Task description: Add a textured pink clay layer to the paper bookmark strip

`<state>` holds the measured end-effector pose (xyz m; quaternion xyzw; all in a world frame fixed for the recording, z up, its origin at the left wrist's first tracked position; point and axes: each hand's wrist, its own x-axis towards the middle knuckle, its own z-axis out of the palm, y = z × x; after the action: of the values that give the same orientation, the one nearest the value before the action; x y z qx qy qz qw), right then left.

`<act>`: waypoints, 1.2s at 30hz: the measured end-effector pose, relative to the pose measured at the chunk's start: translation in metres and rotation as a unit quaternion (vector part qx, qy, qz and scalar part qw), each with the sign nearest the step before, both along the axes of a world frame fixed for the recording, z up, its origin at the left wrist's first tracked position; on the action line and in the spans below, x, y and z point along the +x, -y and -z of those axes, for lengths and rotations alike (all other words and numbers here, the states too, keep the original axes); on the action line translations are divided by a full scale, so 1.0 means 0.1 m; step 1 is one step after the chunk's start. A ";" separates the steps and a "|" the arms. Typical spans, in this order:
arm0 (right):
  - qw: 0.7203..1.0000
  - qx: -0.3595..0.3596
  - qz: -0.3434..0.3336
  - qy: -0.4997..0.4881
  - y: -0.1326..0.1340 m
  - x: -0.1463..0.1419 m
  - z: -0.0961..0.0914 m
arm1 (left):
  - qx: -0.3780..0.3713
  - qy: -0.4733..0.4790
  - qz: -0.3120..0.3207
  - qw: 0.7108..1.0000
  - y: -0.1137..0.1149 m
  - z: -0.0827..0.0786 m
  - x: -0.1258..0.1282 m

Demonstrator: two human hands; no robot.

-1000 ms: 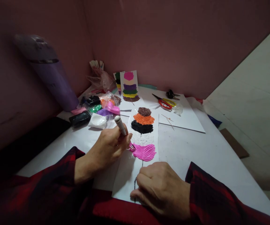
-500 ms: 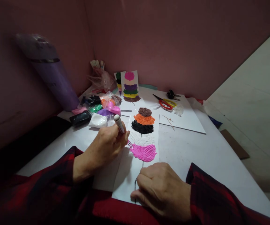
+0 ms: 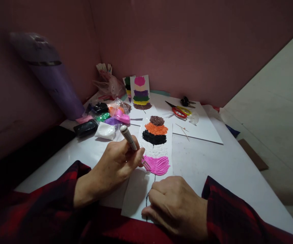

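Note:
A white paper sheet (image 3: 136, 193) lies in front of me with stacked clay bands: brown, orange, black, white, and pink (image 3: 157, 164) at the bottom. My left hand (image 3: 116, 164) is closed on a pale tool with a small fork-like tip (image 3: 128, 137), its tip touching the left edge of the pink band. My right hand (image 3: 177, 205) rests curled, knuckles up, on the lower part of the sheet and presses it to the table. Both sleeves are red and dark plaid.
Bags of coloured clay (image 3: 105, 118) lie at the left rear beside a purple bottle (image 3: 52, 78). A finished clay card (image 3: 140, 92) leans on the pink wall. Red and yellow scissors (image 3: 179, 111), toothpicks (image 3: 183, 130) and a white board (image 3: 202, 128) sit behind.
My left hand has shifted slightly down and right along the pink band's left edge, tilting the tool. The right hand stays in place.

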<state>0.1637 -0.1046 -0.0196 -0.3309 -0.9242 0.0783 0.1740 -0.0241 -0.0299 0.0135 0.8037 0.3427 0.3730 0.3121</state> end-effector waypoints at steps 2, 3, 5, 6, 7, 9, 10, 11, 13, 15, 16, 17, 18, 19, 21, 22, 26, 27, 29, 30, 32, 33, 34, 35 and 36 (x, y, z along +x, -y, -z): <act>1.000 -0.001 0.001 0.002 0.00 0.00 0.00 | 0.007 -0.014 -0.004 1.000 0.00 0.02 0.00; 1.000 -0.001 0.001 0.002 0.00 0.00 0.00 | 0.011 -0.020 -0.003 1.000 0.00 0.02 0.00; 1.000 -0.002 0.001 0.003 0.00 0.00 0.00 | 0.017 -0.030 -0.003 0.999 0.00 0.02 0.00; 1.000 -0.003 0.001 0.004 0.00 0.00 0.00 | 0.019 -0.033 -0.005 0.999 0.00 0.02 0.00; 1.000 -0.005 0.000 0.005 0.00 0.00 0.00 | 0.021 -0.035 -0.006 0.999 0.00 0.02 0.00; 1.000 -0.007 -0.001 0.010 0.00 0.00 0.00 | 0.022 -0.041 -0.009 0.999 -0.01 0.02 0.00; 1.000 -0.008 -0.001 0.013 0.00 0.00 0.00 | 0.024 -0.044 -0.008 0.999 -0.01 0.02 0.00; 1.000 -0.007 -0.001 0.014 0.00 0.00 0.00 | 0.026 -0.047 -0.008 0.999 -0.01 0.02 0.00; 1.000 -0.005 -0.001 0.014 0.00 0.00 0.00 | 0.030 -0.051 -0.004 0.998 -0.02 0.02 0.00; 1.000 -0.005 -0.003 0.013 0.00 0.00 0.00 | 0.029 -0.047 0.002 0.998 -0.02 0.02 -0.01; 1.000 -0.006 -0.002 0.013 0.00 0.00 0.00 | 0.028 -0.045 0.006 0.999 -0.02 0.02 -0.01; 1.000 -0.007 -0.002 0.011 0.00 0.00 0.00 | 0.027 -0.045 0.010 0.999 -0.02 0.02 -0.01; 1.000 -0.007 -0.002 0.010 0.00 0.00 0.00 | 0.028 -0.045 0.012 0.999 -0.03 0.01 -0.01; 1.000 -0.006 -0.002 0.008 0.00 0.00 0.01 | 0.030 -0.046 0.012 0.998 -0.03 0.01 -0.01; 1.000 -0.004 -0.001 0.007 0.00 0.01 0.01 | 0.036 -0.051 0.011 0.998 -0.04 0.01 -0.01; 1.000 -0.004 -0.002 0.007 0.00 0.01 0.00 | 0.037 -0.053 0.010 0.998 -0.04 0.01 -0.01; 1.000 0.001 -0.001 0.006 0.00 0.00 -0.01 | 0.034 -0.064 0.004 0.997 -0.05 0.00 -0.01; 1.000 0.001 -0.001 0.007 0.00 0.00 -0.01 | 0.034 -0.068 0.003 0.997 -0.06 0.00 -0.02; 1.000 0.001 0.000 0.010 0.00 0.00 -0.01 | 0.040 -0.071 0.002 0.997 -0.06 -0.01 -0.03; 1.000 0.000 -0.001 0.011 0.00 0.00 -0.01 | 0.044 -0.073 0.002 0.996 -0.07 -0.01 -0.03; 1.000 -0.004 -0.002 0.012 0.00 0.00 -0.01 | 0.054 -0.077 0.003 0.996 -0.07 -0.01 -0.04; 1.000 -0.004 -0.003 0.011 0.00 0.00 -0.01 | 0.060 -0.078 0.002 0.995 -0.08 -0.01 -0.05; 1.000 -0.003 -0.003 0.011 0.00 0.00 0.00 | 0.065 -0.081 0.000 0.995 -0.08 -0.01 -0.05; 1.000 -0.002 -0.003 0.009 0.00 0.00 0.00 | 0.071 -0.083 -0.001 0.994 -0.08 0.00 -0.05; 1.000 -0.001 -0.003 0.007 0.00 0.00 0.00 | 0.076 -0.085 -0.003 0.993 -0.08 0.00 -0.05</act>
<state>0.1639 -0.1042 -0.0198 -0.3286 -0.9263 0.0779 0.1668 -0.0292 -0.0219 0.0140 0.8529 0.3410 0.3291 0.2189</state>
